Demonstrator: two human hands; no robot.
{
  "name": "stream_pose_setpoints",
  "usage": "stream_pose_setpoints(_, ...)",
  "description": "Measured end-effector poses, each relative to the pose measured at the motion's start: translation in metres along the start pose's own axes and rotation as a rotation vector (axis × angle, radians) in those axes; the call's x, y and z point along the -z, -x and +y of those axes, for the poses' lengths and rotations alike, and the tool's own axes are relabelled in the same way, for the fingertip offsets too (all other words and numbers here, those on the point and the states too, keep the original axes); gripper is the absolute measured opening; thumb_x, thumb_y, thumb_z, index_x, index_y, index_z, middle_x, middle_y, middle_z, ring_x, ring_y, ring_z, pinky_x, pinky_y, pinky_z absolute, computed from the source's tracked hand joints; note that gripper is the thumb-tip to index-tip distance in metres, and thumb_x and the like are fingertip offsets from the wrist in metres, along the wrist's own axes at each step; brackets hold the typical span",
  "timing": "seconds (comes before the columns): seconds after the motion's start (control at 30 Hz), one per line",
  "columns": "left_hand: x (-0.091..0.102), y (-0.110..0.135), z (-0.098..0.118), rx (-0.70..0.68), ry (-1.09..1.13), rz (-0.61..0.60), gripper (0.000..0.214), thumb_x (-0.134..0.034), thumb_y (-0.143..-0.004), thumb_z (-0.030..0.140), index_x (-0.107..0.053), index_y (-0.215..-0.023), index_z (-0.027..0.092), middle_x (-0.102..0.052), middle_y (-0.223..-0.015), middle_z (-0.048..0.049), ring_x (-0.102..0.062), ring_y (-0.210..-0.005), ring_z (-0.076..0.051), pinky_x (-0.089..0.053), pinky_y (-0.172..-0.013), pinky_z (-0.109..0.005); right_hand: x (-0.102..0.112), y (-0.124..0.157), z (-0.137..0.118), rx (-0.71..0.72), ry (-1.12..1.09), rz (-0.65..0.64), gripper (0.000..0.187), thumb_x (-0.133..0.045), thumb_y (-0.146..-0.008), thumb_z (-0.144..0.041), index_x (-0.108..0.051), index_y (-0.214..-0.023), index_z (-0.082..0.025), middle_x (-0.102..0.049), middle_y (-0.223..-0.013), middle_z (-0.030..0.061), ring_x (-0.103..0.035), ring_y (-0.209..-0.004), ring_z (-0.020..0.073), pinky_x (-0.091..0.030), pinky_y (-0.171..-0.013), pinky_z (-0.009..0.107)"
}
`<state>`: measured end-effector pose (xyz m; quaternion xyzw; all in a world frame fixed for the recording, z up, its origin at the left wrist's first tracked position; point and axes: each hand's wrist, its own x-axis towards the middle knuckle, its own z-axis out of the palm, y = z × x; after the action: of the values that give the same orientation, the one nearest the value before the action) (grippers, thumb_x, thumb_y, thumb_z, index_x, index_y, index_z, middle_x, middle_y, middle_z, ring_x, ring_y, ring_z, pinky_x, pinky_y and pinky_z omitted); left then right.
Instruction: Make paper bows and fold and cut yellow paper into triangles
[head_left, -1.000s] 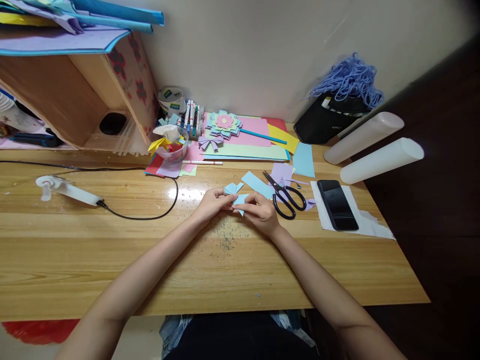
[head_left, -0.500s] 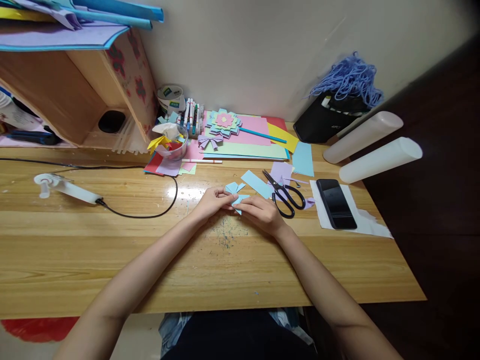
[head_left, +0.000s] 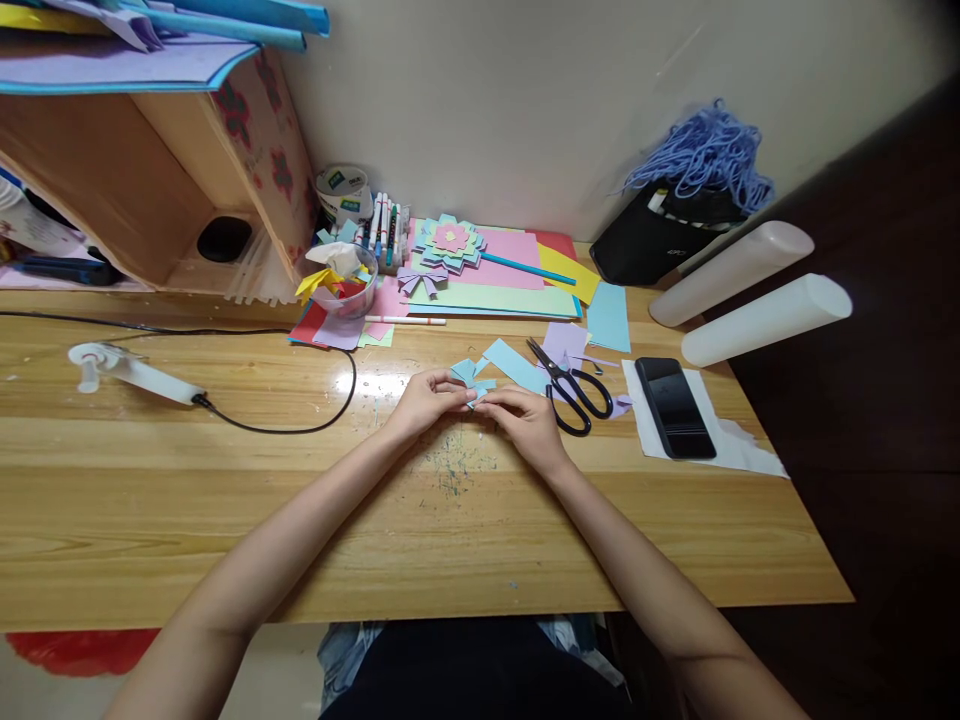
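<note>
A light blue folded paper piece (head_left: 465, 371) is held between my two hands just above the wooden desk. My left hand (head_left: 425, 402) pinches its left side with thumb and fingers. From the other side, my right hand (head_left: 525, 420) pinches the lower right part of the same paper; some of its fingertips are hidden. Just beyond my right hand lies a light blue paper strip (head_left: 516, 366). Black-handled scissors (head_left: 568, 385) rest to its right, partly over a purple paper sheet (head_left: 562, 343).
A black phone (head_left: 675, 408) lies on white paper at right, near two white rolls (head_left: 765, 320). At the back stand a paper flower (head_left: 450, 242), markers (head_left: 384, 228) and a plastic bowl (head_left: 352, 298) of scraps. A corded white glue gun (head_left: 135, 373) lies left.
My right hand's fingers have shifted and curled more along the lower edge of the blue paper, whose right part has changed shape. My left hand stays nearly in place.
</note>
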<state>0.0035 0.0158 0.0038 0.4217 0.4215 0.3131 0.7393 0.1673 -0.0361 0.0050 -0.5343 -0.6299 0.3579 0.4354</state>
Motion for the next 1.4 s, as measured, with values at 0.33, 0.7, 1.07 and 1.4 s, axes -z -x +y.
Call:
stream_pose_setpoints(0.33, -0.004, -0.0009, -0.0016, -0.009, 0.005, 0.048, 0.03, -0.076, -0.057, 0.039, -0.066, -0.068, 0.013, -0.067, -0.066, -0.0015, -0.062, -0.066, -0.014, -0.051, -0.078, -0.031, -0.0014, -0.0062, -0.0042, -0.409, -0.16, -0.087, 0.028, -0.06, -0.074, -0.043, -0.071, -0.081, -0.018, -0.061, -0.08, 0.0024, -0.042, -0.045, 0.0061, -0.034, -0.04, 0.021)
stream_pose_setpoints(0.7, -0.0042, 0.0022, 0.0004, -0.028, 0.012, 0.041, 0.029, -0.075, -0.061, 0.038, -0.069, -0.071, 0.012, -0.067, -0.073, -0.0035, -0.062, -0.071, -0.014, -0.049, -0.08, -0.03, -0.0048, -0.0072, -0.0038, -0.449, -0.173, 0.098, 0.027, -0.072, -0.062, -0.039, -0.067, -0.07, -0.014, -0.065, -0.066, 0.0032, -0.051, -0.055, 0.0116, -0.038, -0.053, 0.024)
stream_pose_setpoints(1.07, -0.0025, 0.0022, -0.0036, -0.039, -0.073, -0.003, 0.03, -0.072, -0.064, 0.041, -0.07, -0.076, 0.014, -0.07, -0.081, -0.0065, -0.063, -0.075, -0.016, -0.048, -0.079, -0.03, -0.0037, -0.0099, 0.0005, -0.45, -0.191, 0.089, 0.026, -0.073, -0.061, -0.039, -0.069, -0.067, -0.014, -0.067, -0.066, 0.0041, -0.055, -0.059, 0.0137, -0.042, -0.059, 0.026)
stream_pose_setpoints(1.4, -0.0044, 0.0049, 0.0018, -0.034, -0.108, 0.01, 0.031, -0.073, -0.062, 0.039, -0.069, -0.077, 0.012, -0.07, -0.082, -0.0077, -0.064, -0.075, -0.017, -0.049, -0.078, -0.032, -0.0069, -0.0064, -0.0073, -0.25, 0.062, 0.152, 0.019, -0.065, -0.071, -0.034, -0.065, -0.064, -0.017, -0.058, -0.061, 0.0006, -0.046, -0.057, 0.0134, -0.035, -0.054, 0.026)
